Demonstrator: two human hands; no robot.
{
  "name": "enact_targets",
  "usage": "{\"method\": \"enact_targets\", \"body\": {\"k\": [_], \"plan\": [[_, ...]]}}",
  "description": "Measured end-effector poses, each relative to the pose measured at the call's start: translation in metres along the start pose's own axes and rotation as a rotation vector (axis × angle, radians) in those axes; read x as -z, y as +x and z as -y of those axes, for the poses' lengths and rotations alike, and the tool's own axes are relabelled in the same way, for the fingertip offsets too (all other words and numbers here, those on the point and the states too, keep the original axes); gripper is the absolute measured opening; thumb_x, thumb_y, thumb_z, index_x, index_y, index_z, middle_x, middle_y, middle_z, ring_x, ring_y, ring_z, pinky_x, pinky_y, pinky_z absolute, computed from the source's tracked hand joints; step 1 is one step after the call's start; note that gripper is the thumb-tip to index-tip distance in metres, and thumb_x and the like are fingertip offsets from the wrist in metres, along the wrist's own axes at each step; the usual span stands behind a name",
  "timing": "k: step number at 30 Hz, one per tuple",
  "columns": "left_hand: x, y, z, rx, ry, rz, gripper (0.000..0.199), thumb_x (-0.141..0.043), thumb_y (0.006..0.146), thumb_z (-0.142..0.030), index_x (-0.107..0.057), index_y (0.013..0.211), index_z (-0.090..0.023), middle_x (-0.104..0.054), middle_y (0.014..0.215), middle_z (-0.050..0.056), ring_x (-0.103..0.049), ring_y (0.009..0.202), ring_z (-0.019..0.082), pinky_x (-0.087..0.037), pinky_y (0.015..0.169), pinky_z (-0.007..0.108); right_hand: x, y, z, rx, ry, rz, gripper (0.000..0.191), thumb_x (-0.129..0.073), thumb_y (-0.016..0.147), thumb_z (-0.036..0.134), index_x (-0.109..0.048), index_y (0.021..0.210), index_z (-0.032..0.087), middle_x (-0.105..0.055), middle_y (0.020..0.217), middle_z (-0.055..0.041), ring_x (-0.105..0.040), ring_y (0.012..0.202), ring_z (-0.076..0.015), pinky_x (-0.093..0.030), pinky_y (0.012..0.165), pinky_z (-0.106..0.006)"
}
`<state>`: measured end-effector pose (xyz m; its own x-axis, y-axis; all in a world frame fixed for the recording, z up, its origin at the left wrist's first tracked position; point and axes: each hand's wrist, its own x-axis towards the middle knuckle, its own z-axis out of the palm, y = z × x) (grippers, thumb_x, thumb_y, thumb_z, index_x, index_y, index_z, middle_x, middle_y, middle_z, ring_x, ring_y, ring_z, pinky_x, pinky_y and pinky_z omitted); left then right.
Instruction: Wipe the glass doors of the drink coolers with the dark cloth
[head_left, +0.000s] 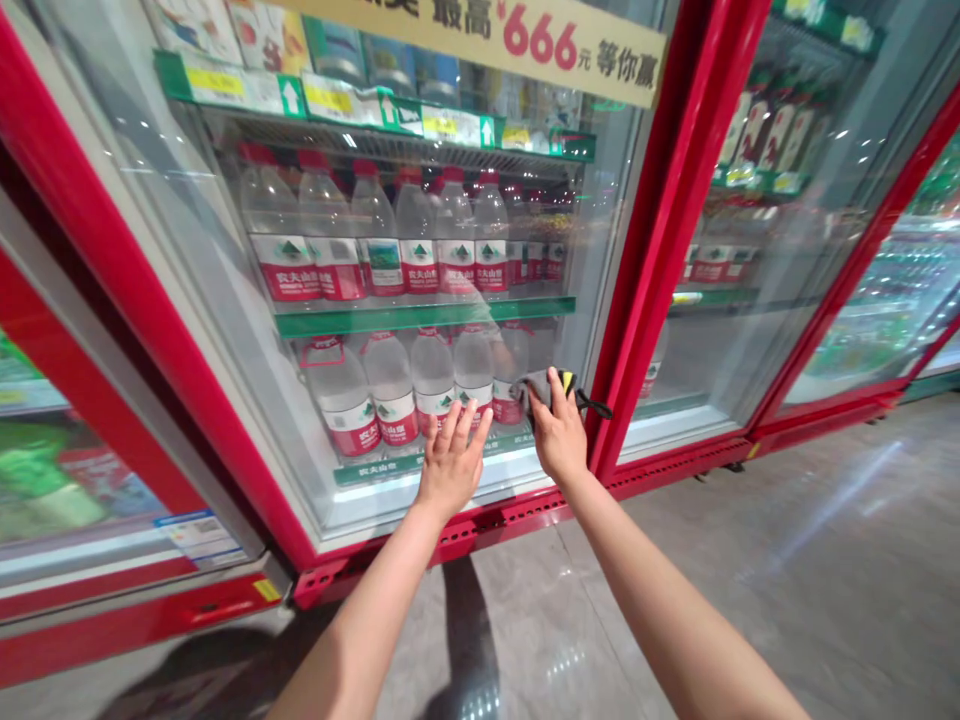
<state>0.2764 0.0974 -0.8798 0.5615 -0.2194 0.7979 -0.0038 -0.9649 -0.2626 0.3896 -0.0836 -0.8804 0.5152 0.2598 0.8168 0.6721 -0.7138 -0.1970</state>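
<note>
Facing glass door (pixel 594 210), left hand (pixel 453 455) spread, right hand (pixel 560 428) open on gray cloth (pixel 537 384).

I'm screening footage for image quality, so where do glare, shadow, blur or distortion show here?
Head view: light specks and a faint arm reflection on the glass door; a bright streak and dark shadows on the floor; green goods at far left smeared, bottle labels mid-picture fairly crisp; red door frames lean outward, likely from a wide, tilted lens.
</note>
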Motion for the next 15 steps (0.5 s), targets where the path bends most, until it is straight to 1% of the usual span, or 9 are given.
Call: {"method": "enact_targets", "body": {"k": [2,3,4,6,8,10,11,13,15], "plan": [[0.0,0.001,-0.001,0.001,-0.016,-0.006,0.084,-0.062,0.089,-0.017,-0.023,0.163,-0.026,-0.036,0.165,0.012,-0.019,0.158,0.029,-0.006,0.131,0.057,-0.01,-0.011,-0.003,-0.139,0.068,-0.1,0.064,-0.043,0.098,0.011,-0.039,0.158,0.035,-0.015,0.173,-0.0091,-0.029,0.154,-0.0349,-0.047,0.111,-0.057],[0.0,0.001,-0.002,-0.001,-0.016,-0.011,0.084,-0.062,0.089,-0.017,-0.024,0.163,-0.026,-0.036,0.165,0.012,-0.019,0.158,0.029,-0.007,0.131,0.056,-0.016,-0.019,-0.001,-0.185,0.09,-0.119,0.067,-0.043,0.097,0.01,-0.035,0.16,0.032,-0.013,0.173,-0.0125,-0.029,0.154,-0.0354,-0.046,0.111,-0.058],[0.0,0.0,-0.002,-0.005,-0.013,-0.014,0.083,-0.062,0.089,-0.017,-0.024,0.163,-0.026,-0.036,0.165,0.013,-0.018,0.158,0.029,-0.008,0.131,0.056,-0.02,-0.027,0.002,-0.207,0.099,-0.113,0.068,-0.043,0.096,0.009,-0.033,0.161,0.029,-0.011,0.173,-0.0151,-0.029,0.154,-0.0358,-0.046,0.111,-0.059],[0.0,0.0,-0.003,-0.014,0.001,-0.017,0.082,-0.062,0.089,-0.017,-0.026,0.163,-0.026,-0.037,0.165,0.013,-0.018,0.158,0.029,-0.009,0.13,0.057,-0.024,-0.033,0.009,-0.169,0.078,-0.042,0.069,-0.044,0.095,0.007,-0.036,0.16,0.028,-0.01,0.173,-0.0158,-0.03,0.154,-0.0364,-0.046,0.111,-0.057],[-0.002,0.001,-0.004,-0.017,0.01,-0.02,0.081,-0.062,0.089,-0.016,-0.028,0.162,-0.025,-0.038,0.164,0.014,-0.018,0.158,0.029,-0.009,0.13,0.057,-0.02,-0.026,0.012,-0.071,0.036,0.037,0.066,-0.046,0.094,0.007,-0.045,0.155,0.032,-0.013,0.173,-0.0104,-0.03,0.154,-0.0357,-0.048,0.111,-0.052],[-0.003,0.002,-0.005,-0.014,0.009,-0.026,0.08,-0.062,0.089,-0.016,-0.029,0.162,-0.025,-0.037,0.164,0.014,-0.017,0.158,0.029,-0.009,0.13,0.058,-0.012,-0.008,0.006,-0.009,0.007,0.055,0.063,-0.047,0.095,0.009,-0.049,0.151,0.037,-0.015,0.173,-0.0047,-0.031,0.153,-0.0353,-0.05,0.108,-0.048],[-0.004,0.004,-0.006,-0.011,0.007,-0.029,0.079,-0.062,0.09,-0.016,-0.029,0.161,-0.025,-0.037,0.165,0.014,-0.016,0.158,0.029,-0.009,0.13,0.057,-0.008,0.0,0.001,-0.012,-0.001,0.04,0.062,-0.047,0.096,0.01,-0.049,0.151,0.038,-0.016,0.173,-0.0037,-0.032,0.153,-0.0356,-0.052,0.106,-0.048],[-0.005,0.005,-0.007,-0.011,0.004,-0.032,0.079,-0.062,0.09,-0.017,-0.029,0.162,-0.024,-0.036,0.165,0.015,-0.014,0.159,0.029,-0.009,0.13,0.057,-0.006,0.007,-0.012,-0.085,-0.009,-0.021,0.064,-0.046,0.095,0.01,-0.047,0.153,0.037,-0.017,0.173,-0.0062,-0.035,0.151,-0.0369,-0.053,0.103,-0.049],[-0.005,0.007,-0.008,-0.017,0.007,-0.028,0.08,-0.062,0.09,-0.018,-0.028,0.162,-0.024,-0.035,0.165,0.015,-0.013,0.159,0.028,-0.007,0.13,0.058,-0.01,0.001,-0.024,-0.194,-0.008,-0.088,0.067,-0.046,0.093,0.009,-0.043,0.156,0.033,-0.019,0.172,-0.0115,-0.039,0.148,-0.0376,-0.054,0.1,-0.05]]}}
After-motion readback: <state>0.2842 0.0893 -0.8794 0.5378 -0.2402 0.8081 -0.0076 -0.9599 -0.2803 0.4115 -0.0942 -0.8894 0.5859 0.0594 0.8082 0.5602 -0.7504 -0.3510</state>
